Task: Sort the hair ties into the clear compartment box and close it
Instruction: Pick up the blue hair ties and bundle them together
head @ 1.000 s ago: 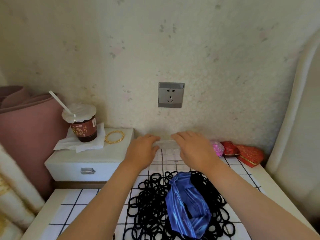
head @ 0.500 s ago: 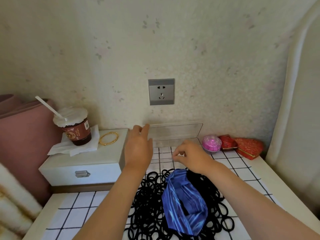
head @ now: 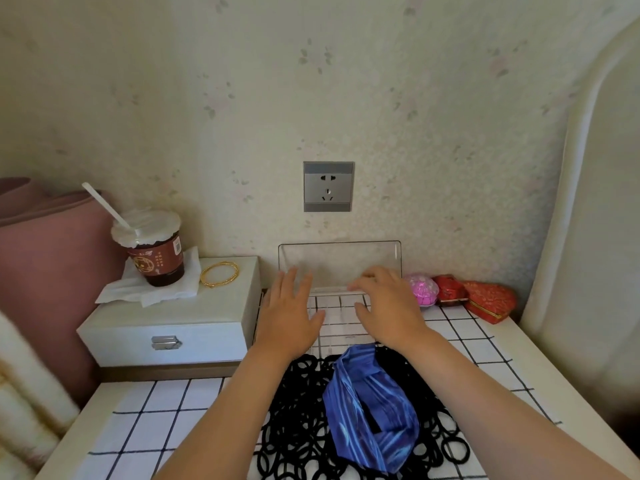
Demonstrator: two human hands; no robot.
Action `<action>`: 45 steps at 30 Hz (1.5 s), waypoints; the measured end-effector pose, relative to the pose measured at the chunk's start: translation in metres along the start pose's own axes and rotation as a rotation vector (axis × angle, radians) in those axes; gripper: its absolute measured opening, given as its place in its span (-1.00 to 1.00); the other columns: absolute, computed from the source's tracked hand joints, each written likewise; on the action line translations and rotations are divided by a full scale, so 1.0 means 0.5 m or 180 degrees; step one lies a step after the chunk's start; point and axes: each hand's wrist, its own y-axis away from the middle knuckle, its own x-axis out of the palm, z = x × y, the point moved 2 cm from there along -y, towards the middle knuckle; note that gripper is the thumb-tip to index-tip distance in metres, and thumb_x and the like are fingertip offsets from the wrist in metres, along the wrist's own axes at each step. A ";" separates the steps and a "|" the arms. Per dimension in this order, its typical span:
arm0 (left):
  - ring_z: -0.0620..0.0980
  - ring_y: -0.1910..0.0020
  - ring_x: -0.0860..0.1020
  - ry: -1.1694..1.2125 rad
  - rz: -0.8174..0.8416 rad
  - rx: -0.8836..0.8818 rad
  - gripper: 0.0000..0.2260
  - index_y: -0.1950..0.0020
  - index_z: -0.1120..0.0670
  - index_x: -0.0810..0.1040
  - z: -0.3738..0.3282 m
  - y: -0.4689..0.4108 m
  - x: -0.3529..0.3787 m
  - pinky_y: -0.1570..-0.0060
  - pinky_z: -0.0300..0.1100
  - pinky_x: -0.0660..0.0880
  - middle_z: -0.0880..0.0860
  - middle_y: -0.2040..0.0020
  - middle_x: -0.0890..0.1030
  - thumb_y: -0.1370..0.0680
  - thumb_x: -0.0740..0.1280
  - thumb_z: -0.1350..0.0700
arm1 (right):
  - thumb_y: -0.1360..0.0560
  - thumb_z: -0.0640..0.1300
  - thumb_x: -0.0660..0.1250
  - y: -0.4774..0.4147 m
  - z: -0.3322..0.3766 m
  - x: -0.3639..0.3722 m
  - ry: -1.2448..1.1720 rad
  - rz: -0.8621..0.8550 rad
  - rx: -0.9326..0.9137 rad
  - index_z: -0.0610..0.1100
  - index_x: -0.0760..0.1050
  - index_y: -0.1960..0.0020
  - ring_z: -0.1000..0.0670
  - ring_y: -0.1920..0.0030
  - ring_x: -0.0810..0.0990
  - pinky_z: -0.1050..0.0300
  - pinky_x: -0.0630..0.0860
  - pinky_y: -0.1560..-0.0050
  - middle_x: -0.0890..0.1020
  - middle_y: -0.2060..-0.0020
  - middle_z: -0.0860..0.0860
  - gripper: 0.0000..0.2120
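Grid-patterned surface (head: 149,420) against a papered wall. Both forearms reach forward, palms down. Left hand (head: 289,317) is flat with fingers straight and spread over the left end of the clear compartment box (head: 341,322). Right hand (head: 388,306) is relaxed over its right end and holds nothing. Contact with the box is unclear. Lid (head: 339,261) stands upright at the wall. Black hair ties (head: 301,410) are heaped just in front of the box, with a blue bag (head: 370,410) on top. Cup (head: 152,251) and bangle (head: 219,274) sit on a drawer unit (head: 173,317) at the left.
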 end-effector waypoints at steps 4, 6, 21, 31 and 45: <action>0.03 -0.54 -0.37 -0.0061 0.0342 -0.0003 -0.42 -0.62 -0.03 -0.01 0.003 0.001 0.015 -0.54 0.02 -0.19 0.02 -0.61 -0.21 -0.64 0.10 -0.11 | -0.58 0.10 0.24 0.005 -0.012 0.028 0.0126 0.0800 0.0262 0.08 0.13 -0.58 -0.09 -0.58 0.00 -0.10 0.00 -0.53 0.00 -0.60 -0.05 -0.38; 0.02 -0.53 -0.38 -0.0134 0.0452 -0.0034 -0.43 -0.62 -0.04 -0.02 0.003 0.006 0.017 -0.52 0.05 -0.21 0.00 -0.61 -0.23 -0.63 0.08 -0.08 | -0.60 0.09 0.21 0.009 -0.017 0.033 0.0043 0.0941 0.0262 0.07 0.10 -0.59 -0.07 -0.59 -0.03 -0.10 -0.01 -0.56 -0.07 -0.61 -0.04 -0.39; -0.07 -0.17 0.45 0.0676 0.0300 0.0423 -0.75 -0.29 -0.06 0.47 -0.105 0.158 -0.093 -0.17 -0.11 0.45 -0.07 -0.15 0.48 -0.61 0.23 0.10 | -0.44 0.33 0.24 0.158 0.120 -0.132 0.0065 0.0953 0.0254 -0.01 0.59 0.22 0.03 0.20 0.60 0.09 0.53 0.17 0.64 0.28 0.09 -0.57; -0.07 -0.08 0.54 0.1019 0.0714 0.0010 -0.69 -0.37 -0.05 0.43 -0.110 0.232 -0.126 -0.11 -0.11 0.50 -0.02 -0.15 0.60 -0.63 0.17 0.09 | -0.51 -0.09 0.34 0.217 0.138 -0.101 -0.1360 0.1148 0.0632 0.07 0.59 0.19 0.15 0.18 0.59 0.22 0.51 0.11 0.64 0.23 0.14 -0.87; -0.17 0.16 0.66 0.3709 0.0293 -0.0522 -0.84 -0.07 -0.08 0.66 -0.134 0.201 -0.212 0.09 -0.32 0.54 0.00 0.09 0.72 -0.54 0.41 0.14 | -0.58 -0.11 0.35 0.146 0.176 -0.194 -0.3243 -0.0258 0.0870 0.03 0.54 -0.14 -0.03 0.16 0.71 0.12 0.62 0.16 0.72 0.14 -0.04 -0.85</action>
